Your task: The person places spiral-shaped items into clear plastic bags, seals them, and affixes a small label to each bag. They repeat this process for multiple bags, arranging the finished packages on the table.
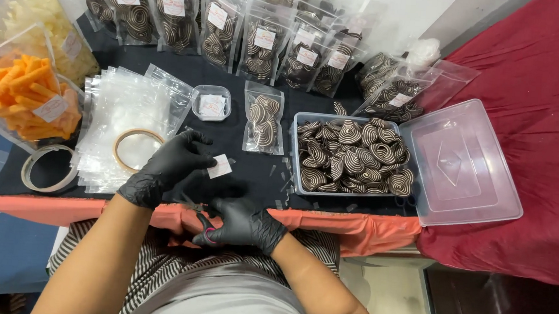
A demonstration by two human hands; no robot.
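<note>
Both my hands wear black gloves. My left hand (170, 166) pinches a small white paper label (220, 166) just above the black tabletop. Close to my body, my right hand (242, 223) grips a pair of scissors (202, 218) with pink-lined handles over the orange table edge. A clear pouch of brown-and-white swirl cookies (264, 118) lies flat just beyond the label. To its right stands a clear plastic box (296, 153) filled with the same swirl cookies.
A stack of empty clear pouches (121, 123) with a tape roll (137, 148) on it lies left; another tape roll (47, 168) sits nearby. A small tub of labels (212, 102), the box lid (462, 163), filled cookie pouches (217, 21) at the back, orange snack sticks (24, 96).
</note>
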